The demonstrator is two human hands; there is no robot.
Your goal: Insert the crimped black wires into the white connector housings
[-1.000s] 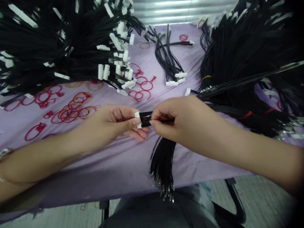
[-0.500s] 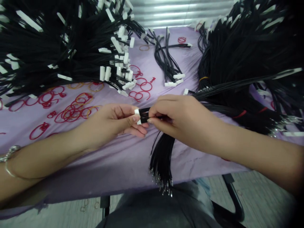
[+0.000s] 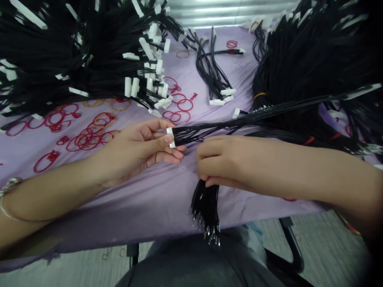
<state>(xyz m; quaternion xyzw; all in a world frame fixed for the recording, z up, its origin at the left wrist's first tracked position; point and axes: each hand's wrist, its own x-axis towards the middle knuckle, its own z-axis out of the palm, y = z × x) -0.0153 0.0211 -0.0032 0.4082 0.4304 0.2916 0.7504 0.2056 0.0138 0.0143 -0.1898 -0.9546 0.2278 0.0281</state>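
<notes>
My left hand [image 3: 145, 145] pinches a white multi-pin connector [image 3: 170, 137] between thumb and fingers. From that connector, a row of black wires [image 3: 194, 130] stretches right across the table. Below it, my right hand [image 3: 220, 157] has its fingers closed at the top of a bundle of loose black wires [image 3: 206, 205]. The bare metal terminals of this bundle point down at the table's front edge. Exactly how many wires those fingertips grip is hidden behind the hand.
A large heap of black cables with white connectors [image 3: 98, 52] fills the back left. Another cable heap [image 3: 314, 67] stands at the right. Red rubber bands [image 3: 86, 135] are scattered on the purple cloth [image 3: 128, 211]. Several short cables [image 3: 211, 71] lie at the back middle.
My right hand has moved off the wires beside the connector, down to the top of the loose wire bundle. My left hand still holds the connector.
</notes>
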